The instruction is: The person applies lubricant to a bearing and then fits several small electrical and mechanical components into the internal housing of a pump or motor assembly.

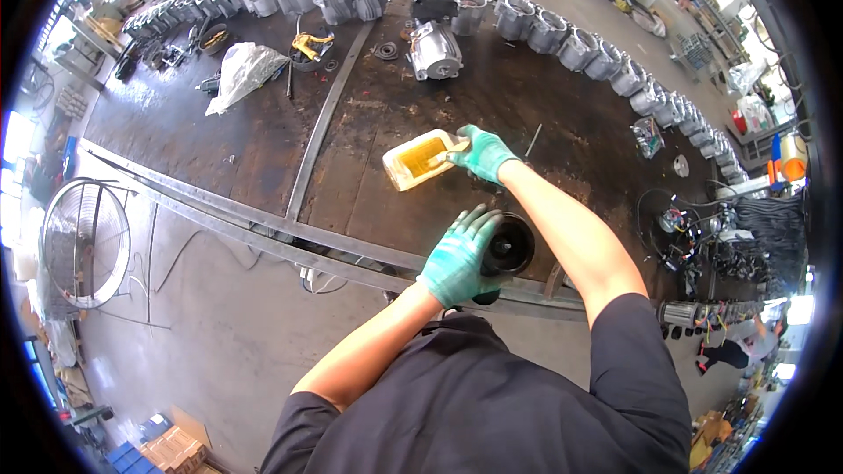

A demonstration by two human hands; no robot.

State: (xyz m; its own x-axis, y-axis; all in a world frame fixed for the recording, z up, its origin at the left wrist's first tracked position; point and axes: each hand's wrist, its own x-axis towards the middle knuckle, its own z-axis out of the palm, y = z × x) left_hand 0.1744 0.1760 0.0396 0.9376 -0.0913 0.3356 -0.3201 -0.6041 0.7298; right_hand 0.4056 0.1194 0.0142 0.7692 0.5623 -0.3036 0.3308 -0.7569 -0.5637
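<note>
My right hand (485,154), in a green glove, is closed on a small brush (454,148). The brush's far end dips toward the yellow liquid in a pale rectangular tub (402,177); its tip is hard to make out. Closer to me, my left hand (460,256), gloved the same way, grips the left side of a black round hollow part (518,254). That part sits at the bench's near edge with its dark opening facing up. My left thumb is mostly hidden.
Many silver metal housings (546,31) line the bench's far edge. A larger silver motor housing (435,51) lies beyond the tub. Left of it are a plastic bag (246,75) and a yellow tool (311,44). Wires (676,219) lie at right; a fan (86,242) stands left.
</note>
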